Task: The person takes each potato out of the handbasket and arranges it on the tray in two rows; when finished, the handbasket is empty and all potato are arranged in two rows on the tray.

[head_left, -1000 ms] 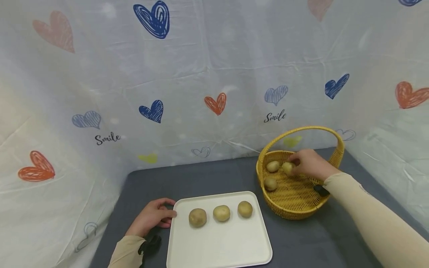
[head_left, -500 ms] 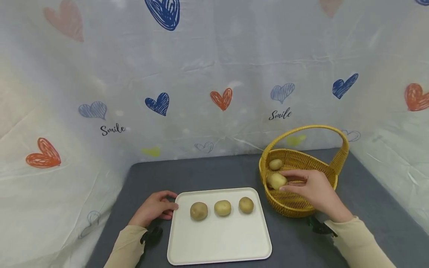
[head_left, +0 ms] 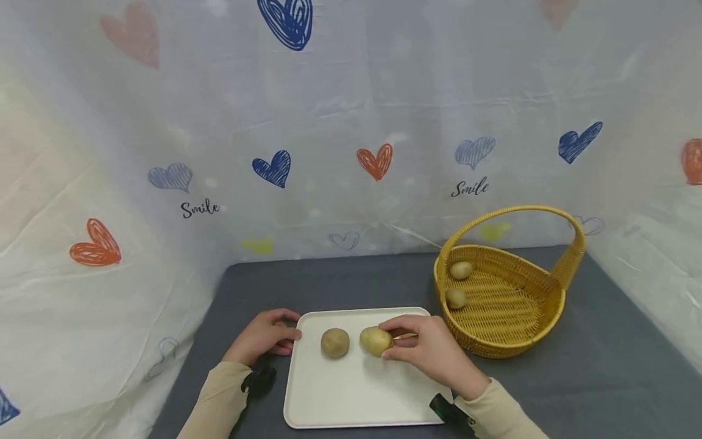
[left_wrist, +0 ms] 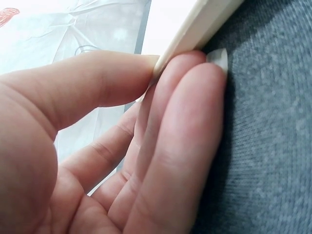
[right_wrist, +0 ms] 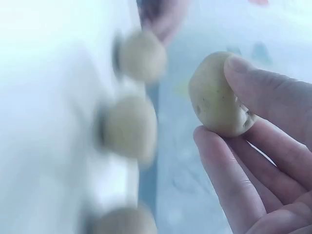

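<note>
My right hand (head_left: 433,350) pinches a potato (right_wrist: 217,95) between thumb and fingertips, held above the white tray (head_left: 351,399). At the tray's left edge, my left hand (head_left: 262,338) grips the rim, thumb on top and fingers tucked under it in the left wrist view. A browner potato (head_left: 335,342) lies on the tray near that hand. Three blurred potatoes stand in a row on the tray in the right wrist view, the middle potato (right_wrist: 131,129) among them. In the head view the held potato overlaps this middle one, and my right hand hides the third.
A yellow wicker basket (head_left: 496,349) with a tall arched handle stands right of the tray, behind my right forearm. Two potatoes (head_left: 461,270) lie along its left side. A dark grey cloth (head_left: 340,283) covers the table, and a white curtain with printed hearts hangs behind.
My right hand has lifted a potato out of the basket and carried it left over the tray. The left hand has stayed at the tray's edge. The head view has shifted slightly.
</note>
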The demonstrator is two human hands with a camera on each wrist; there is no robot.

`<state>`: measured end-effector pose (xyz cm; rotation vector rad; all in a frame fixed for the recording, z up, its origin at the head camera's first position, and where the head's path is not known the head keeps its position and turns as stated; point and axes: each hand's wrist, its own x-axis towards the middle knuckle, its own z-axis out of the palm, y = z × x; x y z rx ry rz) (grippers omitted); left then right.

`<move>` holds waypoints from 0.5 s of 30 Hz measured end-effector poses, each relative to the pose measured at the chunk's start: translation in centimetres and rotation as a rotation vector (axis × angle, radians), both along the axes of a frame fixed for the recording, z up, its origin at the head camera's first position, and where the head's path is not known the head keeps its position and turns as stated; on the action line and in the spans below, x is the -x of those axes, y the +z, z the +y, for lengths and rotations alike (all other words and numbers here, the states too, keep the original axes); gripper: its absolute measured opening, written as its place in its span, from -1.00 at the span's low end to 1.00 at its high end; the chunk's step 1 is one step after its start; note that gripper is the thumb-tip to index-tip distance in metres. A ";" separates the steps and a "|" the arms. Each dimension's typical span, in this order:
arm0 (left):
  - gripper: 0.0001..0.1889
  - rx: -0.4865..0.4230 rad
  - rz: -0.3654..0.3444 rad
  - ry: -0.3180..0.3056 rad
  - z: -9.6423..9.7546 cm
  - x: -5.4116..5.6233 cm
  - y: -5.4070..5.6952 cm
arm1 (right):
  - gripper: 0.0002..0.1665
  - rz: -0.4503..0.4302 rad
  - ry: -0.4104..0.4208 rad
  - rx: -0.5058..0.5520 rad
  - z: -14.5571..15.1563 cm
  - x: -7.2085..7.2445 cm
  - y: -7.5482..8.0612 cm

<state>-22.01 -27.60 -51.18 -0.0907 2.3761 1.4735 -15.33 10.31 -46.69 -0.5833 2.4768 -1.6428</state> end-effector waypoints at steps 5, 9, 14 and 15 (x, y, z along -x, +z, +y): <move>-0.47 0.005 0.005 0.002 0.1 0.1 0.3 | -0.54 -0.033 0.096 0.041 -4.3 -0.5 -0.8; -0.49 0.003 0.006 0.014 0.2 0.1 0.3 | -0.54 -0.053 0.138 0.062 -7.0 -1.3 -1.8; -0.50 -0.001 0.005 0.015 0.2 0.0 0.4 | -0.56 -0.066 0.153 0.067 -8.7 -2.0 -3.2; -0.50 0.002 0.004 0.014 0.1 0.0 0.4 | -0.57 -0.066 0.149 0.066 -8.9 -2.0 -3.4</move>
